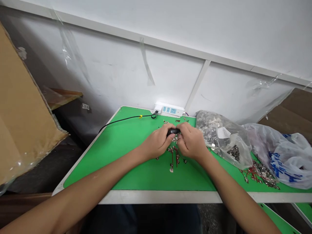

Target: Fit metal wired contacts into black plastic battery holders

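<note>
Between both hands, above the green tabletop (136,175), is a small black rounded part (173,131); its exact kind does not show. My left hand (158,139) pinches its left side with thumb and forefinger. On the opposite side, my right hand (191,139) has its closed fingers on the same part, and they hide that end of it. Beneath and in front of the hands lie small metal pieces with red wires (172,157). A round silvery piece (171,170) rests nearest the front edge.
A white power strip (169,110) with a black cable (124,119) sits against the wall. To the right are a clear bag of metal parts (219,130), a white plastic bag (282,156) and a pile of wired parts (262,174). Cardboard (24,113) stands at left.
</note>
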Available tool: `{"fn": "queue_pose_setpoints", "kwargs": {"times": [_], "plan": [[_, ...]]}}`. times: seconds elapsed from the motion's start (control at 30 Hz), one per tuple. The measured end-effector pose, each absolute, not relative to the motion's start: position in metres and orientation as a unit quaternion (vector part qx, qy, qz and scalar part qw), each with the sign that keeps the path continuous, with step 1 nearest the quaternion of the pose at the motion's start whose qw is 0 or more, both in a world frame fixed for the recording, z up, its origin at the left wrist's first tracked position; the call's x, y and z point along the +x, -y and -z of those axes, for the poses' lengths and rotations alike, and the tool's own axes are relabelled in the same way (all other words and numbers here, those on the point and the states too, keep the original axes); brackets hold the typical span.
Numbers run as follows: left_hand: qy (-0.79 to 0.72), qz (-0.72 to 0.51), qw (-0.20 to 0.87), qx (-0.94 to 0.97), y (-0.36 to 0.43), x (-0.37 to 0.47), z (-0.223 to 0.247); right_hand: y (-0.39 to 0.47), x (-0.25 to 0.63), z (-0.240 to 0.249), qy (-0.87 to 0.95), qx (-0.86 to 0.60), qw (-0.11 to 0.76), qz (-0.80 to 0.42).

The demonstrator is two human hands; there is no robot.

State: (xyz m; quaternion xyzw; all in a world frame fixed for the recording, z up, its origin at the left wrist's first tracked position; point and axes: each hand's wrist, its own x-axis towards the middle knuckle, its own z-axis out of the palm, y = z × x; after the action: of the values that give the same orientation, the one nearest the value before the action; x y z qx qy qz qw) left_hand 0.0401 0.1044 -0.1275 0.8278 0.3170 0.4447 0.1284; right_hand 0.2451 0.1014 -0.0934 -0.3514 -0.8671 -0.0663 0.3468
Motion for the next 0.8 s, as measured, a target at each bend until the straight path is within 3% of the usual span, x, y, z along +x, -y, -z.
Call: {"fn": "queue_pose_setpoints", "kwargs": {"times": [0.17, 0.8], "plan": [[-0.284, -0.463, 0.113, 0.832, -0.1065, 0.0416, 0.1314, -0.0988, 0.2443, 0.0917, 0.867, -0.364, 0.317, 0.123], [-0.275, -0.467, 0.135, 0.829, -0.1039, 0.0437, 0.1283, -0.0959, 0.2433, 0.0933, 0.871, -0.384, 0.278, 0.13]]}}
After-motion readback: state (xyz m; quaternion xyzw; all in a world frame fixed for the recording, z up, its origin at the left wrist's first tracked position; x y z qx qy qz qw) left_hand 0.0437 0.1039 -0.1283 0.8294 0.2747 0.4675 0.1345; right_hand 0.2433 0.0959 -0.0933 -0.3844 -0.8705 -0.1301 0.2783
